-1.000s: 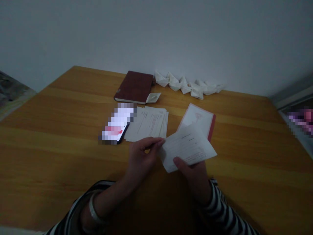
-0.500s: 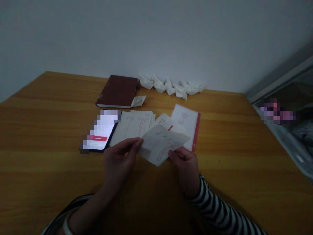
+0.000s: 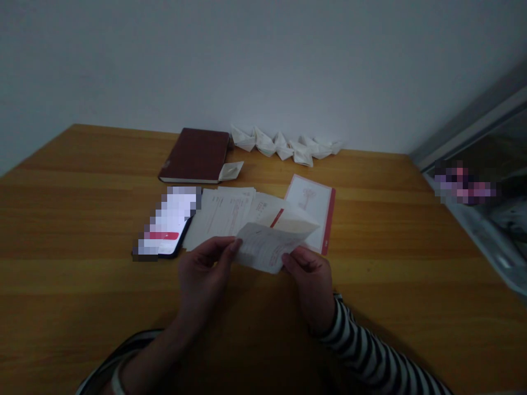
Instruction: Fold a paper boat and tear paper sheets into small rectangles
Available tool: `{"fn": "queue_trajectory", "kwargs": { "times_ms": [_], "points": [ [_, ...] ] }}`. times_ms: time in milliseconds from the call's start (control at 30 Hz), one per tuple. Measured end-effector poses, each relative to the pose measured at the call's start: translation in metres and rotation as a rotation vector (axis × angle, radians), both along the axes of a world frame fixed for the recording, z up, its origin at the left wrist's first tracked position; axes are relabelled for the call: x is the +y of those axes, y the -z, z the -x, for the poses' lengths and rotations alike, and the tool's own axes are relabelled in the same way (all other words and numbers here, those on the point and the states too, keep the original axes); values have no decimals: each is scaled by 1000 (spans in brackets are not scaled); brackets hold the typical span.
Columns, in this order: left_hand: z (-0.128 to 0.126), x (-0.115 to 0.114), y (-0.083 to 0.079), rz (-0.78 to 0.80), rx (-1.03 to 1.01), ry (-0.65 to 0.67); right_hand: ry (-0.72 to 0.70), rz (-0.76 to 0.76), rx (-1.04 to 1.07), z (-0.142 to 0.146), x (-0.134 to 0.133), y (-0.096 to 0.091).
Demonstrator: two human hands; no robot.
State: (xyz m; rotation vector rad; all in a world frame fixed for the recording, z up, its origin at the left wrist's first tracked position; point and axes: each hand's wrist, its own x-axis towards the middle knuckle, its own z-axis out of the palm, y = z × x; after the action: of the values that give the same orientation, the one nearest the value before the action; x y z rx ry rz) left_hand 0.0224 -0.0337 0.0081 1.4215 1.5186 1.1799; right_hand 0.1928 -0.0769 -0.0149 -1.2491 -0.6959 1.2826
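Note:
Both hands hold one printed sheet of paper just above the wooden table. My left hand pinches its left edge with fingers closed. My right hand grips its lower right edge. The sheet is bent over, its far part folding toward me. Behind it lie a stack of printed sheets and a white card with a red border.
A phone with a lit screen lies left of the stack. A dark red notebook sits further back, a small folded paper by its corner. Several folded paper boats line the wall. A grey ledge runs along the right.
The view swung right, then steadied. The sheet, at first held flat, has been bent over on itself and lowered nearer the table. Both hands kept their hold.

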Motion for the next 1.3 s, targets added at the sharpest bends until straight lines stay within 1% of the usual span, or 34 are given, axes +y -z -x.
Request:
{"fn": "queue_trajectory", "kwargs": {
  "times_ms": [233, 333, 433, 500, 533, 600, 700, 733, 800, 867, 900, 933, 967, 1033, 1100, 1133, 1167, 1200, 1233, 1267, 1300],
  "points": [
    [0, 2, -2, 14, -35, -5, 44, 65, -72, -2, -1, 0],
    [0, 1, -1, 4, -44, -12, -2, 58, -131, -1, -4, 1],
    [0, 1, 0, 18, -56, -39, -82, 36, -108, 1, -5, 2],
    [-2, 1, 1, 60, -64, -26, -74, -3, -111, 0, -5, 1],
    [-3, 0, 1, 93, -72, 1, -39, -28, -142, -1, -5, 1],
    [-7, -2, 1, 176, -98, 87, 80, -63, -231, -5, -3, 0],
    [-17, -9, 1, 286, -155, 219, 241, -75, -314, -14, 1, 2],
    [-19, -11, 2, 320, -165, 270, 261, -77, -321, -18, 3, 4],
    [-22, -13, 1, 389, -147, 393, 247, -90, -327, -28, 7, 6],
    [-19, -11, 0, 424, -67, 490, 172, -94, -340, -38, 12, 6],
    [-16, -9, -1, 406, -11, 499, 123, -89, -351, -44, 15, 5],
    [-12, -7, -2, 360, 40, 474, 76, -81, -364, -48, 17, 4],
    [-7, -3, -3, 294, 81, 418, 25, -72, -378, -53, 19, 2],
    [4, 4, -6, 128, 111, 255, -100, -54, -406, -58, 22, -1],
    [12, 11, -9, -6, 99, 124, -266, -34, -435, -58, 22, -3],
    [14, 15, -11, -51, 105, 87, -357, -27, -461, -57, 21, -3],
    [16, 17, -13, -76, 127, 84, -437, -25, -502, -54, 20, -2],
    [16, 19, -15, -81, 159, 118, -501, -30, -561, -50, 18, -2],
    [16, 20, -16, -63, 200, 193, -554, -45, -632, -46, 16, -1],
    [16, 19, -17, -19, 242, 310, -592, -67, -705, -41, 13, -1],
    [15, 19, -17, 46, 280, 455, -620, -89, -772, -37, 11, -2]
  ]
}}
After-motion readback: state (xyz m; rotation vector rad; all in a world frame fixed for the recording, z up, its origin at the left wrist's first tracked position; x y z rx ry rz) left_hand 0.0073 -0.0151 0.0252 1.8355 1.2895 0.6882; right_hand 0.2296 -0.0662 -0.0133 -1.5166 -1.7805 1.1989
